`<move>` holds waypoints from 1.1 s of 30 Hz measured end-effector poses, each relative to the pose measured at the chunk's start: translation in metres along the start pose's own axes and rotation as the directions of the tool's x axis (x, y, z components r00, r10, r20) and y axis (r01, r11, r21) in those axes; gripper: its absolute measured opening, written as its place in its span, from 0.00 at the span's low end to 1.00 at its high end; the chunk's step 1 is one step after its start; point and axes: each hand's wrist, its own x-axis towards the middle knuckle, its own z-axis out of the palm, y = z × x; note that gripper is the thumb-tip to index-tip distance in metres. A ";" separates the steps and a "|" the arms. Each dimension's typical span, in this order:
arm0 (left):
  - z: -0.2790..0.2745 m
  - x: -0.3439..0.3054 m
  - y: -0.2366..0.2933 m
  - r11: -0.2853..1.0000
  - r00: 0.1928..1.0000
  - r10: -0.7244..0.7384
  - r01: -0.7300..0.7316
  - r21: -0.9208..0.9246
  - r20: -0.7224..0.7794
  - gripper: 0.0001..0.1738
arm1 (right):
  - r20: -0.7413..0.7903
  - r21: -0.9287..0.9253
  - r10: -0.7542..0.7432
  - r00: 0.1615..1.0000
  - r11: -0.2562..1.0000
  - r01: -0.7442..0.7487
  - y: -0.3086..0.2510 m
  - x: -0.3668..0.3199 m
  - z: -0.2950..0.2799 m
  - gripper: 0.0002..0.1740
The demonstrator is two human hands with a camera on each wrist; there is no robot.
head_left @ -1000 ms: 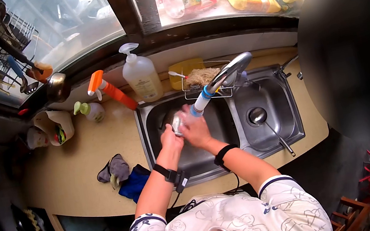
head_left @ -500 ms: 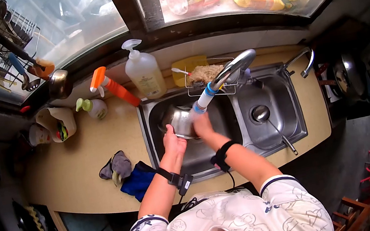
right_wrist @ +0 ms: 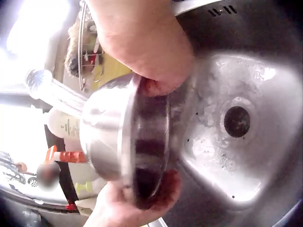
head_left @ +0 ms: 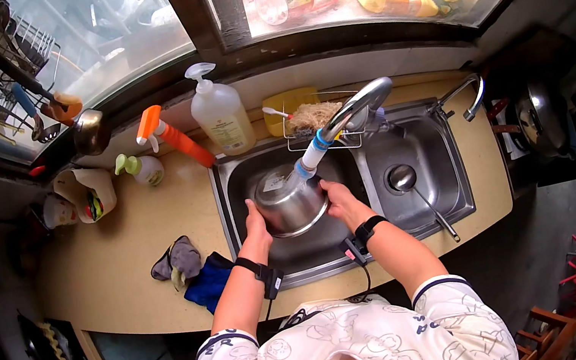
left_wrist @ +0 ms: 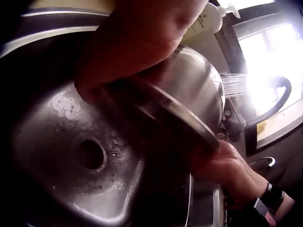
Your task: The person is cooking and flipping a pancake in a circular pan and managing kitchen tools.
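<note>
A shiny stainless steel bowl [head_left: 289, 209] is tilted bottom-up over the left sink basin [head_left: 232, 170], with a pale patch on its base. My left hand [head_left: 257, 225] grips its rim on the left side, while my right hand [head_left: 342, 201] grips the opposite side. Above it arches the faucet [head_left: 359, 104], its nozzle pointing down at the base. Streams of water [right_wrist: 66, 98] land on the bowl's base in the right wrist view. There, the fingers of both hands curl over the rim into the bowl's dark inside.
A ladle [head_left: 403, 179] lies in the right basin. Behind the sink stand a wire rack [head_left: 350, 140] with a scrubber [head_left: 315, 116], a pump bottle [head_left: 222, 118] and an orange spray bottle [head_left: 173, 138]. Cloths [head_left: 207, 280] lie on the counter to the left. A drain hole [right_wrist: 236, 121] shows below the bowl.
The bowl has turned from a sideways tilt to bottom-up and come nearer to me. My right hand has moved from beneath the nozzle to the bowl's right rim.
</note>
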 end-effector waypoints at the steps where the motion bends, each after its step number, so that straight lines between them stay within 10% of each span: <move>1: 0.003 -0.003 0.001 0.996 0.999 0.035 -0.032 0.080 -0.036 0.37 | -0.001 0.001 0.001 1.000 1.000 -0.001 0.000 -0.010 0.010 0.09; 8: 0.005 -0.006 0.009 0.978 0.988 0.149 -0.141 -0.153 0.040 0.36 | 0.063 -0.024 -0.217 0.974 0.976 0.219 -0.005 -0.048 0.047 0.09; 14: 0.001 0.040 -0.026 0.696 0.762 0.621 -0.644 0.317 0.184 0.29 | 0.142 0.018 -0.237 0.961 0.971 0.237 0.004 -0.047 0.058 0.13; 16: 0.012 0.006 -0.013 0.730 0.821 0.508 -0.570 0.377 0.259 0.28 | 0.247 -0.201 -0.293 0.924 0.917 0.345 0.006 -0.049 0.060 0.16; 20: 0.021 0.015 -0.031 0.724 0.844 0.486 -0.535 0.435 0.228 0.33 | 0.367 -0.566 -0.502 0.783 0.547 0.617 0.036 -0.052 0.050 0.16; 22: 0.021 0.016 -0.027 0.716 0.826 0.542 -0.550 0.430 0.155 0.35 | 0.449 -0.875 -0.429 0.784 -0.035 0.482 0.032 -0.085 0.062 0.11; 23: 0.018 0.006 -0.015 0.884 0.918 0.344 -0.388 0.260 0.199 0.36 | 0.618 -0.785 -0.380 0.689 -0.254 0.565 0.037 -0.095 0.057 0.08; 28: 0.011 -0.016 0.015 0.992 0.825 0.035 0.042 -0.123 0.564 0.39 | 0.735 -0.571 -0.068 0.674 -0.598 0.562 0.035 -0.105 0.041 0.06; 33: -0.024 0.014 -0.004 0.949 0.948 -0.115 0.018 0.314 0.295 0.15 | 0.795 -0.323 0.100 0.598 -0.764 0.558 0.031 -0.109 0.026 0.07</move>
